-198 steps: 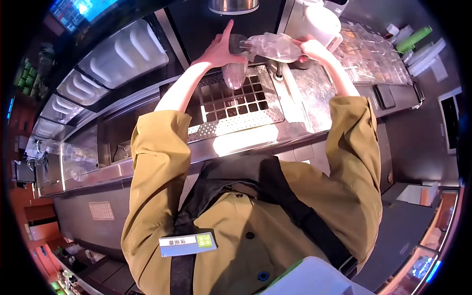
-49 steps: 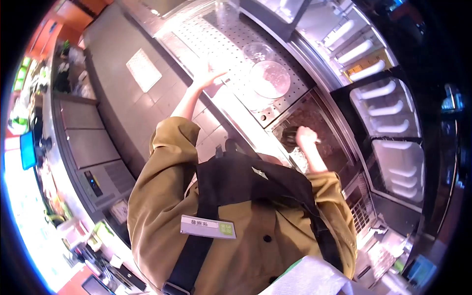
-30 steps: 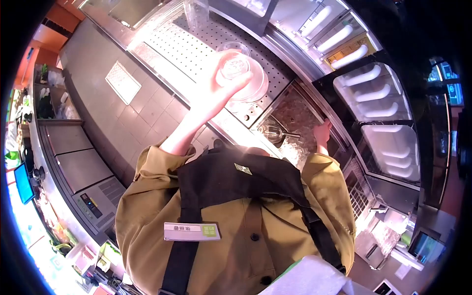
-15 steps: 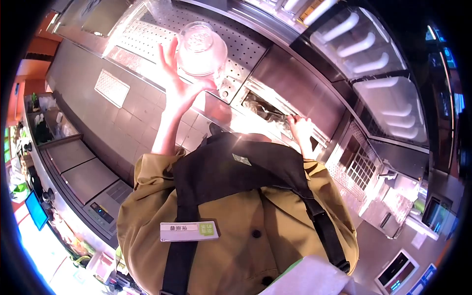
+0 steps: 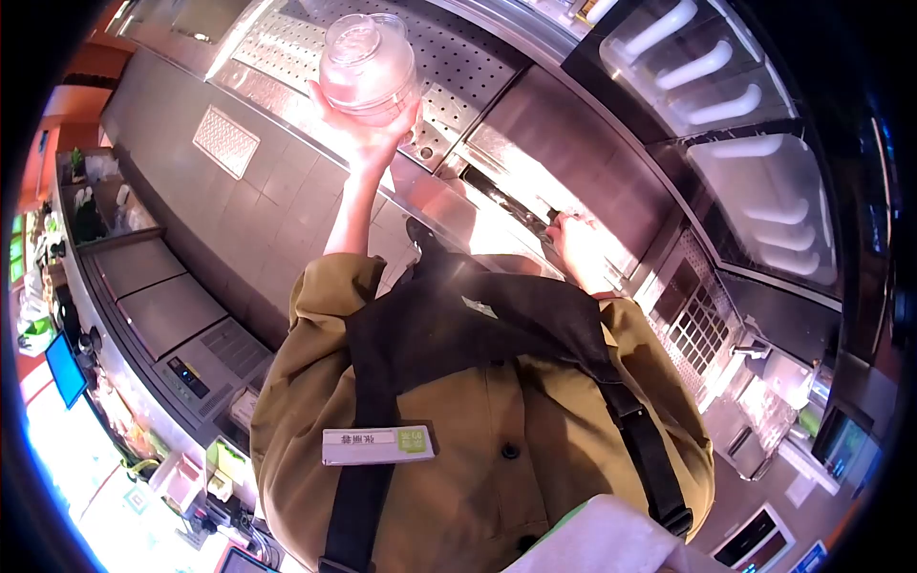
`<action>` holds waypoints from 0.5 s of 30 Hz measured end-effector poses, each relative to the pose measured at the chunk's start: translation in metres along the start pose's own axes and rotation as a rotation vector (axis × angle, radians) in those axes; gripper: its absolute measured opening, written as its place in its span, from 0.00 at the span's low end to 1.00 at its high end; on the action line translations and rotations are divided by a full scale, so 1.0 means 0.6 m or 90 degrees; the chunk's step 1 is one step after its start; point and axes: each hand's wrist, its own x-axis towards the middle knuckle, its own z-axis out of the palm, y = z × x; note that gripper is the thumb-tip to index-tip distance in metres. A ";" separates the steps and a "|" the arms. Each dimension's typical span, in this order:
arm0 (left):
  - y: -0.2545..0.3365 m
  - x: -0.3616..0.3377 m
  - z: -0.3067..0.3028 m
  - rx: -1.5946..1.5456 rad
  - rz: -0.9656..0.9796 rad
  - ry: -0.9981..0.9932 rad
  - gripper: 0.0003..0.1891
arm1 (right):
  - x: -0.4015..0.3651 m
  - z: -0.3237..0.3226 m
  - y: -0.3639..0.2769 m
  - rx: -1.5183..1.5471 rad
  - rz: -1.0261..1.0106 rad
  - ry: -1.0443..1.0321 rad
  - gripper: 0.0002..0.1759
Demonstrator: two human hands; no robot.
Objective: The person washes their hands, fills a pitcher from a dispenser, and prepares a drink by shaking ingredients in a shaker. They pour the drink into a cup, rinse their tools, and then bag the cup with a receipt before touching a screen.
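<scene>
A clear, rounded plastic bowl, bottom side up, sits in my left hand. The fingers and thumb wrap round its lower part from both sides, and strong light washes out part of the hand. Behind it lies a perforated metal counter. My right hand is closed at the edge of a metal drawer beneath the steel worktop, its fingers curled over the front. Through a narrow dark gap, a little of the drawer's inside shows; the contents are mostly hidden.
A steel worktop adjoins the perforated counter. Clear bins with white handles stand at the upper right. On the tiled floor is a drain grate. Steel counter units line the left side, and a wire rack stands at the right.
My left hand, spread beside the bowl before, has closed round it, and the bowl has shifted slightly up and left. The drawer opening by my right hand has become narrower.
</scene>
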 end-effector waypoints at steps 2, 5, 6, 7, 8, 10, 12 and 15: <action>0.000 0.001 0.000 0.004 -0.006 0.011 0.71 | 0.016 -0.001 0.014 -0.009 -0.020 0.025 0.11; -0.006 -0.002 -0.011 0.023 -0.021 0.000 0.68 | 0.065 0.050 0.045 -0.018 0.149 0.096 0.13; -0.008 -0.002 -0.013 0.029 -0.028 -0.003 0.67 | 0.080 0.059 0.045 -0.020 0.099 0.134 0.14; -0.007 0.001 -0.015 -0.005 -0.027 -0.007 0.67 | 0.097 0.066 0.044 -0.023 0.048 0.172 0.15; -0.003 0.006 -0.017 -0.039 -0.028 -0.009 0.67 | 0.105 0.066 0.037 -0.026 -0.004 0.211 0.16; -0.005 0.014 -0.019 -0.088 -0.026 -0.010 0.66 | 0.124 0.077 0.022 -0.021 -0.174 0.112 0.24; -0.022 0.025 -0.020 -0.114 -0.027 -0.008 0.66 | 0.159 0.114 0.029 -0.129 -0.240 0.023 0.29; -0.029 0.044 -0.031 -0.069 -0.033 -0.021 0.66 | 0.218 0.108 0.015 -0.161 -0.125 -0.320 0.29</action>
